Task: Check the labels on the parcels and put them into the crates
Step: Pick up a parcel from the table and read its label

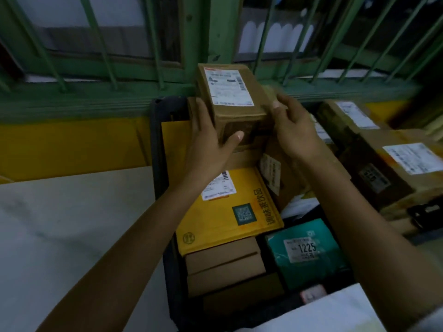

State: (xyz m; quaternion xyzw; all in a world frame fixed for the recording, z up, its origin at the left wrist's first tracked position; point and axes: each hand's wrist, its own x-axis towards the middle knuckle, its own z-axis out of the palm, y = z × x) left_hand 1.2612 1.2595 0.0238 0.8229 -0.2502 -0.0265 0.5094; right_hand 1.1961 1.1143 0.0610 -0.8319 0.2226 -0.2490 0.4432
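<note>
A brown cardboard parcel (230, 97) with a white shipping label on top sits at the far end of a dark crate (157, 144). My left hand (211, 140) holds its left side, thumb across the near face. My right hand (294, 130) holds its right side, with the fingers wrapped round the edge. Inside the crate lie a yellow parcel (225, 212) with a label, a green parcel (306, 252) marked 1225 and plain brown boxes (223, 267).
Labelled cardboard boxes (395, 161) are stacked to the right of the crate. A green barred railing (100, 80) runs across the back above a yellow strip (72, 144). Pale floor (60, 224) lies to the left. A white sheet (335, 312) covers the bottom right corner.
</note>
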